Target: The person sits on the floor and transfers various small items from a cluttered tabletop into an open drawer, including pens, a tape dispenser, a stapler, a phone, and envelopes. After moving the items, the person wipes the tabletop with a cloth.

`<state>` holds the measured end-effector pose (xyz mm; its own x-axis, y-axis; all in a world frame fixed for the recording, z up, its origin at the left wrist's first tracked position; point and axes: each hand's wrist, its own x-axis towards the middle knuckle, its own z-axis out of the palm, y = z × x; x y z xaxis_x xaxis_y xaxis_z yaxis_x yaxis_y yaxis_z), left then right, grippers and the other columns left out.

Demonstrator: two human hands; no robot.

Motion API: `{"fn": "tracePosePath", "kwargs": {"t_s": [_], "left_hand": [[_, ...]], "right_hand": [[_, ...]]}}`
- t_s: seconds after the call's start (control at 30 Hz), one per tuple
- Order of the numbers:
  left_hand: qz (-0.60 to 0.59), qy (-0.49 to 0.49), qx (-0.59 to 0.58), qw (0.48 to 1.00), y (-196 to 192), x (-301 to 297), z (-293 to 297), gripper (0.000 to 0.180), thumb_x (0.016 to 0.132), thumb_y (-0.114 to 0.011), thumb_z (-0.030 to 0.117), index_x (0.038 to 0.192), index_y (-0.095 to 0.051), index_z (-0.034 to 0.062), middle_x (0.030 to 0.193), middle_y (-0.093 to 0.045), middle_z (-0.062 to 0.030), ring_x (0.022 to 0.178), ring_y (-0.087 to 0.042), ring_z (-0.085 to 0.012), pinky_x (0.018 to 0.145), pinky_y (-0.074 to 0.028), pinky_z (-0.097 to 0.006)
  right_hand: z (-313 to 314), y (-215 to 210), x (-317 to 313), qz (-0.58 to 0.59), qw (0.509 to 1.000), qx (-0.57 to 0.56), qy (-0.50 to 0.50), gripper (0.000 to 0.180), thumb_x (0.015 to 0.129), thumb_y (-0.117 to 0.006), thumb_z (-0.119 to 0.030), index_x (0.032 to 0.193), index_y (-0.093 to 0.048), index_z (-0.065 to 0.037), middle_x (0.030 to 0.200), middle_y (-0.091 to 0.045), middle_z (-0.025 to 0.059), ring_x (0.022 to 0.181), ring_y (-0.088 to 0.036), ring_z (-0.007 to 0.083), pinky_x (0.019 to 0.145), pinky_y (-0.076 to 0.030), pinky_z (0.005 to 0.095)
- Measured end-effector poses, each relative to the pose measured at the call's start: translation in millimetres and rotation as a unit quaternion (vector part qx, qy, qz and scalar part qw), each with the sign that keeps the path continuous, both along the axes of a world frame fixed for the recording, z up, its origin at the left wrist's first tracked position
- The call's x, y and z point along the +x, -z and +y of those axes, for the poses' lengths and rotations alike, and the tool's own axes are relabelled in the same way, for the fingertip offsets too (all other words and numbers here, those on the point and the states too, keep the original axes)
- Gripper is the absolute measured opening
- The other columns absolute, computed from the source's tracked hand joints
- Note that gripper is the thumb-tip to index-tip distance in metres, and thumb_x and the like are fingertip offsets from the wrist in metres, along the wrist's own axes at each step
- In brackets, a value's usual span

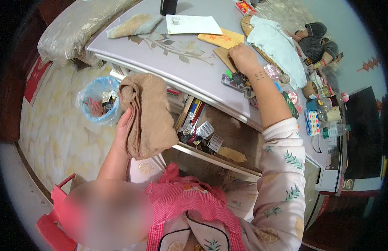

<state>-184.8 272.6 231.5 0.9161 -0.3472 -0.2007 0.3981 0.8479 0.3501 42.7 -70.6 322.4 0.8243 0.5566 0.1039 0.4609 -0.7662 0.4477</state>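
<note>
A folded brown towel [154, 117] is in my left hand [123, 134], raised before the open drawer, with the fingers partly hidden behind its folds. My right hand [245, 60] reaches across the table with its fingers curled down at the edge of a flat tan piece [224, 57]. Whether the fingers grip that piece is hidden by the hand. Just beyond lies a yellow-orange cloth or sheet [221, 39]. Close under the right wrist sits a clear tray of small items [233, 81], one with a green end.
The open drawer [236, 125] holds blister packs, pens and small things. A blue-lined bin [95, 106] stands left. On the table [181, 58] are a white board [194, 25], a pale blue cloth [277, 48] and a bottle [334, 131]. A red chair [56, 217] is near left.
</note>
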Motion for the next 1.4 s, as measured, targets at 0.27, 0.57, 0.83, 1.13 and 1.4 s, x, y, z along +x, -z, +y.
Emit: {"fn": "tracePosePath", "kwargs": {"t_s": [0.27, 0.57, 0.83, 1.13, 1.4], "left_hand": [[0.011, -0.003, 0.011, 1.000, -4.2, 0.5, -5.8, 0.062, 0.087, -0.056, 0.044, 0.134, -0.043, 0.0068, 0.128, -0.053, -0.0150, 0.114, -0.053, -0.0327, 0.099, -0.042, -0.048], [-0.016, -0.005, 0.005, 1.000, -17.8, -6.3, -9.9, 0.064, 0.087, -0.055, 0.048, 0.135, -0.042, 0.0069, 0.129, -0.052, -0.0155, 0.114, -0.053, -0.0341, 0.097, -0.043, -0.049], [-0.011, -0.015, 0.042, 0.999, -19.5, -5.2, -15.4, 0.063, 0.087, -0.055, 0.048, 0.133, -0.044, 0.0073, 0.128, -0.053, -0.0154, 0.113, -0.053, -0.0340, 0.098, -0.043, -0.048], [-0.087, -0.040, -0.002, 0.995, -22.5, -2.6, -14.0, 0.053, 0.093, -0.048, 0.040, 0.134, -0.042, 0.0075, 0.128, -0.052, -0.0142, 0.113, -0.053, -0.0311, 0.097, -0.043, -0.047], [-0.147, -0.236, 0.188, 0.942, -123.8, 107.9, -15.7, 0.048, 0.091, -0.051, 0.035, 0.127, -0.047, 0.0039, 0.125, -0.054, -0.0144, 0.114, -0.052, -0.0308, 0.096, -0.045, -0.045]], "right_hand": [[7.1, -26.3, -43.4, -0.066, 0.977, 0.179, -0.093, 0.018, 0.080, -0.053, -0.007, 0.096, -0.060, -0.004, 0.103, -0.059, 0.0123, 0.100, -0.056, 0.0285, 0.085, -0.049, 0.0368], [49.8, 57.0, -219.2, 0.050, 0.882, 0.313, -0.348, 0.017, 0.071, -0.058, -0.008, 0.086, -0.056, -0.002, 0.081, -0.051, 0.0083, 0.082, -0.054, 0.0248, 0.067, -0.050, 0.0341], [48.1, 145.0, -185.9, 0.149, 0.947, 0.272, -0.088, 0.030, 0.077, -0.054, -0.002, 0.107, -0.055, 0.001, 0.109, -0.055, 0.0148, 0.102, -0.053, 0.0304, 0.084, -0.049, 0.0354], [69.9, 112.1, -235.3, 0.129, 0.865, 0.461, -0.148, 0.029, 0.076, -0.053, 0.001, 0.104, -0.060, 0.000, 0.104, -0.061, 0.0146, 0.095, -0.059, 0.0338, 0.085, -0.048, 0.0403], [195.3, -1.6, -329.0, 0.293, 0.638, 0.575, -0.420, 0.032, 0.079, -0.063, -0.011, 0.108, -0.055, -0.001, 0.102, -0.056, 0.0107, 0.094, -0.058, 0.0266, 0.079, -0.049, 0.0351]]}}
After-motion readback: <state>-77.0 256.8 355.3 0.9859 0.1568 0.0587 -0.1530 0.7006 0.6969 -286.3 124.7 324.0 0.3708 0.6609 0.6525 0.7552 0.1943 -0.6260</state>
